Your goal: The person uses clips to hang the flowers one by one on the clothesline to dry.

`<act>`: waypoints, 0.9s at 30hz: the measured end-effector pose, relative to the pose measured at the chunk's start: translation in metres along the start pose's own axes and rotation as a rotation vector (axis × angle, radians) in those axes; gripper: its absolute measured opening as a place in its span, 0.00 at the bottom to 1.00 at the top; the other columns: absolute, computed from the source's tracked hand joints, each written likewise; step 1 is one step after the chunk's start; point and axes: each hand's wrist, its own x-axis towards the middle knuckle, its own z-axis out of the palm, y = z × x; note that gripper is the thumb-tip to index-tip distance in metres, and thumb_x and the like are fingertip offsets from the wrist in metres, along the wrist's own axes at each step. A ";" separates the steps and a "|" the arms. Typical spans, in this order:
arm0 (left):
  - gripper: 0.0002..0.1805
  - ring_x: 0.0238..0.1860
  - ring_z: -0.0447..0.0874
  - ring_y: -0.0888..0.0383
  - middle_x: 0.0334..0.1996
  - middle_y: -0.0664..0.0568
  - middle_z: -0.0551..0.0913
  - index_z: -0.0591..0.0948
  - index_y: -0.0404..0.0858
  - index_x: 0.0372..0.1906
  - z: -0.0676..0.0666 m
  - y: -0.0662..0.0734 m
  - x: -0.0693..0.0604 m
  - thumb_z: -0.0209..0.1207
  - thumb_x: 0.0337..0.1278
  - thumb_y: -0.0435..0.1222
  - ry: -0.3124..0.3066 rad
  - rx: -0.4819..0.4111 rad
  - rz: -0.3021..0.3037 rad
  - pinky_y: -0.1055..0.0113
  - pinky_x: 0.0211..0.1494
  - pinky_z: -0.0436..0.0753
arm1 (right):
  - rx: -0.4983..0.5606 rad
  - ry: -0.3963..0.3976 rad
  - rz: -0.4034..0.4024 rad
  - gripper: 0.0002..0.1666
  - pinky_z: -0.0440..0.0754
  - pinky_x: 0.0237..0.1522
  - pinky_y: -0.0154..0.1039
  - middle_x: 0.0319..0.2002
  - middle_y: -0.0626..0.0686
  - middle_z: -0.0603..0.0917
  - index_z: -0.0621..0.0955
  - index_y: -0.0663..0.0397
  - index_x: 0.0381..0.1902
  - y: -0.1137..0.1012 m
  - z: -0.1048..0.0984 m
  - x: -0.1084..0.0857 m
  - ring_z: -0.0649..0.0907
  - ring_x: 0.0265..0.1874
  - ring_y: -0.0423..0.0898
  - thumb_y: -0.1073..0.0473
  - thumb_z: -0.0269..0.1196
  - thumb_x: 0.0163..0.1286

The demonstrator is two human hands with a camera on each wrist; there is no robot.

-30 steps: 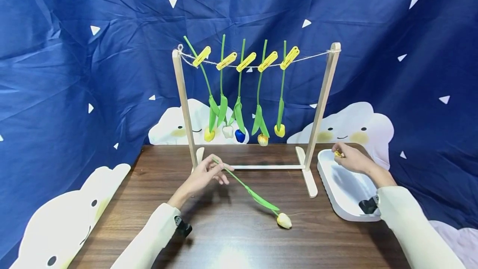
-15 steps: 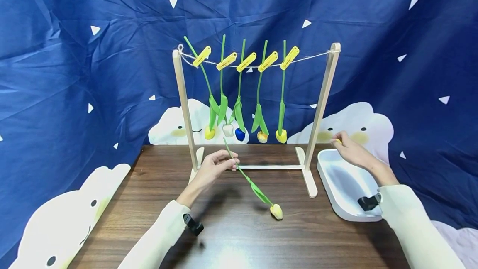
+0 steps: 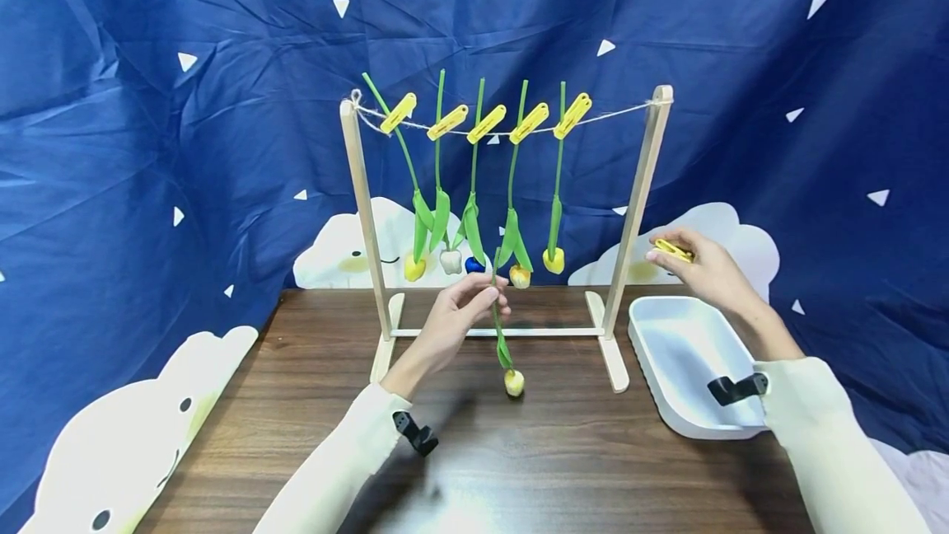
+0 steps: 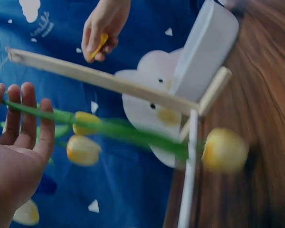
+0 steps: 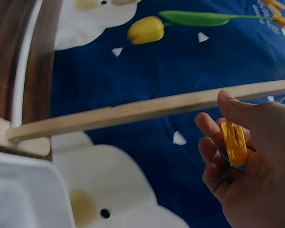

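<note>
My left hand pinches the green stem of a pale yellow artificial tulip, which hangs bloom down in front of the wooden rack. The left wrist view shows the same tulip blurred, its stem crossing the fingers. Above the white tray, my right hand holds a yellow clothespin; in the right wrist view this clothespin lies between thumb and curled fingers. Several tulips hang upside down from a twine line, each held by a yellow clothespin. One of them is a yellow tulip at the right end.
The wooden rack's right post stands between the hanging tulips and the white tray. A white crossbar runs low between the rack's feet. Behind the brown table hangs a blue curtain with clouds and triangles.
My left hand has moved right and up with the tulip, whose bloom has lifted and swung left. The right hand has risen from the tray with the clothespin, which now shows more fully.
</note>
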 end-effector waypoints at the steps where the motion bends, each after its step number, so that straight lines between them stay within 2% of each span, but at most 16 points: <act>1: 0.19 0.42 0.88 0.61 0.42 0.55 0.85 0.74 0.20 0.64 0.004 0.002 0.002 0.52 0.83 0.32 -0.006 -0.025 0.005 0.59 0.56 0.89 | 0.010 0.006 -0.009 0.25 0.73 0.39 0.23 0.50 0.63 0.86 0.81 0.60 0.62 -0.004 -0.001 0.000 0.77 0.39 0.32 0.48 0.66 0.79; 4: 0.20 0.35 0.83 0.62 0.36 0.55 0.82 0.74 0.23 0.67 0.015 0.008 0.009 0.50 0.84 0.34 -0.012 -0.068 0.015 0.66 0.46 0.88 | 0.071 0.003 -0.040 0.22 0.75 0.35 0.27 0.44 0.58 0.84 0.79 0.59 0.63 -0.015 -0.001 0.002 0.79 0.35 0.37 0.51 0.63 0.81; 7: 0.20 0.29 0.74 0.64 0.32 0.57 0.78 0.75 0.27 0.69 0.026 0.012 0.016 0.50 0.85 0.35 -0.007 -0.097 0.030 0.70 0.37 0.79 | 0.123 -0.011 -0.061 0.22 0.76 0.31 0.31 0.42 0.55 0.79 0.73 0.62 0.66 -0.024 -0.001 0.003 0.78 0.33 0.38 0.54 0.58 0.85; 10: 0.20 0.28 0.67 0.64 0.31 0.58 0.75 0.75 0.28 0.70 0.036 0.017 0.024 0.50 0.84 0.35 -0.007 -0.127 0.053 0.71 0.33 0.69 | 0.130 -0.025 -0.059 0.24 0.73 0.33 0.32 0.45 0.55 0.76 0.70 0.63 0.69 -0.035 -0.001 0.005 0.74 0.36 0.38 0.52 0.52 0.87; 14: 0.22 0.27 0.64 0.64 0.30 0.58 0.75 0.75 0.25 0.70 0.048 0.025 0.035 0.49 0.83 0.33 -0.012 -0.193 0.055 0.71 0.32 0.64 | 0.116 -0.040 -0.038 0.27 0.69 0.40 0.31 0.50 0.55 0.75 0.70 0.60 0.71 -0.048 -0.002 0.009 0.72 0.42 0.41 0.47 0.49 0.88; 16: 0.22 0.27 0.65 0.64 0.30 0.58 0.75 0.74 0.23 0.70 0.053 0.030 0.041 0.49 0.82 0.33 -0.012 -0.227 0.048 0.72 0.32 0.63 | 0.125 -0.043 -0.031 0.26 0.69 0.41 0.31 0.50 0.55 0.76 0.72 0.57 0.70 -0.056 -0.003 0.011 0.73 0.43 0.42 0.45 0.50 0.88; 20: 0.21 0.30 0.70 0.65 0.30 0.57 0.77 0.74 0.19 0.68 0.063 0.037 0.052 0.49 0.82 0.31 -0.001 -0.260 0.041 0.75 0.32 0.67 | 0.151 -0.028 -0.073 0.22 0.71 0.40 0.30 0.50 0.51 0.77 0.79 0.54 0.65 -0.069 -0.003 0.017 0.73 0.42 0.42 0.48 0.58 0.85; 24: 0.18 0.33 0.74 0.64 0.32 0.56 0.79 0.76 0.21 0.64 0.072 0.043 0.066 0.50 0.83 0.31 0.011 -0.245 0.048 0.75 0.35 0.72 | 0.137 0.041 -0.174 0.17 0.69 0.38 0.31 0.46 0.48 0.76 0.86 0.52 0.60 -0.080 -0.003 0.026 0.71 0.39 0.42 0.54 0.68 0.78; 27: 0.17 0.31 0.74 0.63 0.31 0.56 0.79 0.78 0.26 0.64 0.078 0.049 0.076 0.51 0.84 0.34 0.017 -0.198 0.054 0.73 0.35 0.74 | 0.119 0.100 -0.252 0.18 0.68 0.40 0.31 0.42 0.49 0.76 0.87 0.54 0.59 -0.086 -0.004 0.032 0.72 0.38 0.40 0.58 0.72 0.73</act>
